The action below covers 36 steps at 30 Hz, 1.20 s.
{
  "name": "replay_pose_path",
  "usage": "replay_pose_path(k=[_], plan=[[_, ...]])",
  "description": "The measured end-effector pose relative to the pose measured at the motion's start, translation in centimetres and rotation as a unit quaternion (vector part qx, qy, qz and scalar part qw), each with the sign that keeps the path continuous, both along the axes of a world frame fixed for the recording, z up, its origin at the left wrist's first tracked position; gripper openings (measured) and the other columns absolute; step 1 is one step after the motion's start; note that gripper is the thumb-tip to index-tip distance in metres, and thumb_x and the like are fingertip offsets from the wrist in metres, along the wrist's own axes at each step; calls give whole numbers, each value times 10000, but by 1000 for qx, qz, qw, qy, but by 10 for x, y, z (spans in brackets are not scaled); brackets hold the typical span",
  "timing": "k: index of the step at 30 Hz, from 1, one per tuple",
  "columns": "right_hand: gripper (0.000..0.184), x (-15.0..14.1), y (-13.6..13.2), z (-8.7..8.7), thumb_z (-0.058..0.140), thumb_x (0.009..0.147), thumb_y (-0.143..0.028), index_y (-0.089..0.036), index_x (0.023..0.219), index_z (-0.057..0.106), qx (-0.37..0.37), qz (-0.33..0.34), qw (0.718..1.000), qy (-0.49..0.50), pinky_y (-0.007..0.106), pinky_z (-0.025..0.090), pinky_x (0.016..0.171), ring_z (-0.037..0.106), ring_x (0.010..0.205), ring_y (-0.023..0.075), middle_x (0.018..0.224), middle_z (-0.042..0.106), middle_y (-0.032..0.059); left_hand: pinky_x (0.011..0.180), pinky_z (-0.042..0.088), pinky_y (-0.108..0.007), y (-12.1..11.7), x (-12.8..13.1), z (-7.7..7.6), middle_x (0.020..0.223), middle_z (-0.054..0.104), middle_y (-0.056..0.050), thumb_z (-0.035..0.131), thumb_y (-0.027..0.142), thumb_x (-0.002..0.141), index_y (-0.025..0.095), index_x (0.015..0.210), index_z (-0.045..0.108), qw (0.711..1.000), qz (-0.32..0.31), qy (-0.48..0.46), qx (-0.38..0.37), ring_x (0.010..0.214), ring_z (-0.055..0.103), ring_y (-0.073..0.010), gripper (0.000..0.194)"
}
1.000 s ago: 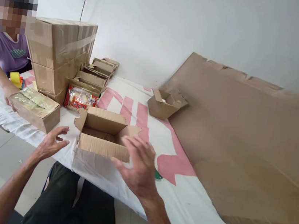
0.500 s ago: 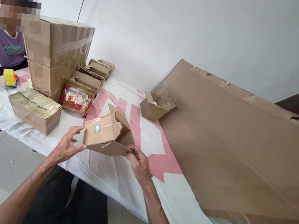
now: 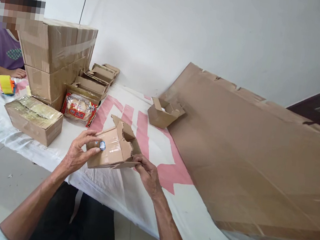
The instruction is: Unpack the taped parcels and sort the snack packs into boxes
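A small open cardboard box is tilted in front of me, its torn flaps facing right. My right hand pinches the edge of a flap at its lower right. My left hand is on the box's left end, thumb and forefinger beside a small blue-and-white sticker; the grip of its other fingers is partly hidden. Behind the box, a clear-and-red packet of round food pieces leans against open cardboard boxes. The inside of the box is mostly hidden by its flaps.
A taped box sits at left, before a stack of larger taped boxes. Tape rolls lie near a person in purple. Another open box touches a big cardboard sheet at right.
My left hand has moved right, from the box's left edge onto its face by the sticker. My right hand keeps its pinch on the flap. The other person's hand has moved toward the stack.
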State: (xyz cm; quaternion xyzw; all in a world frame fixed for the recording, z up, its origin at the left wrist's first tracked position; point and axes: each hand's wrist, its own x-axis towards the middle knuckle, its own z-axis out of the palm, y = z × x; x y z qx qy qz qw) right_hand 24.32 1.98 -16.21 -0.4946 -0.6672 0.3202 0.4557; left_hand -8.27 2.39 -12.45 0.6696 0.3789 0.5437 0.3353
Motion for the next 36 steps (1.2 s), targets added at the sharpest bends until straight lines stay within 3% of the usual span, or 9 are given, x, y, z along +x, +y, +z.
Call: replay_pose_path(k=[8, 17, 23, 26, 29, 33, 36], plan=[[150, 1, 3, -1, 588, 915, -344, -237, 817, 627, 23, 1, 1000, -19, 371, 546, 832, 656, 977, 253, 944, 682, 40, 1172, 529, -510, 0, 5, 4, 1386, 742, -123, 890, 392, 885, 286, 1011, 887, 1000, 11, -22, -4, 1350, 678, -335, 165], [146, -4, 2, 6, 582, 890, -338, -233, 810, 644, 23, -5, 1000, -21, 345, 538, 778, 656, 951, 249, 940, 693, 50, 1172, 529, -522, 0, 8, 5, 1395, 735, -126, 816, 402, 939, 279, 928, 886, 1000, 23, -14, -8, 1331, 682, -332, 142], [200, -6, -2, 10, 610, 877, -408, -235, 798, 673, 9, -25, 999, -37, 344, 549, 736, 671, 870, 250, 908, 721, 50, 1121, 567, -519, -13, -8, 23, 1308, 765, -123, 803, 499, 949, 268, 876, 849, 997, 47, -43, -38, 1276, 714, -336, 247], [231, -5, 0, 5, 637, 875, -448, -239, 824, 719, 1, -37, 998, -47, 334, 563, 696, 692, 848, 256, 924, 754, 59, 1043, 604, -502, -23, -42, 41, 1184, 787, -120, 788, 546, 946, 268, 858, 838, 993, 111, -30, -8, 1153, 741, -316, 296], [256, -5, 5, -2, 660, 862, -490, -250, 830, 744, -4, -48, 997, -53, 329, 594, 692, 728, 897, 279, 965, 791, 72, 1014, 613, -481, -19, -103, 59, 1074, 800, -94, 795, 543, 903, 270, 841, 826, 971, 237, -10, 26, 1078, 743, -298, 283], [272, -8, 8, -2, 655, 838, -510, -259, 820, 760, -3, -55, 996, -76, 320, 610, 681, 756, 910, 289, 986, 812, 80, 983, 616, -435, 11, -207, 71, 1017, 812, -69, 824, 497, 772, 242, 804, 793, 916, 398, -18, 46, 1053, 738, -282, 260], [262, -7, 8, -2, 655, 832, -505, -265, 818, 761, -3, -55, 994, -99, 328, 632, 725, 769, 929, 294, 1024, 825, 82, 1006, 601, -422, 39, -261, 66, 1042, 832, -86, 835, 484, 690, 226, 741, 769, 904, 426, -28, -27, 1085, 739, -295, 271]])
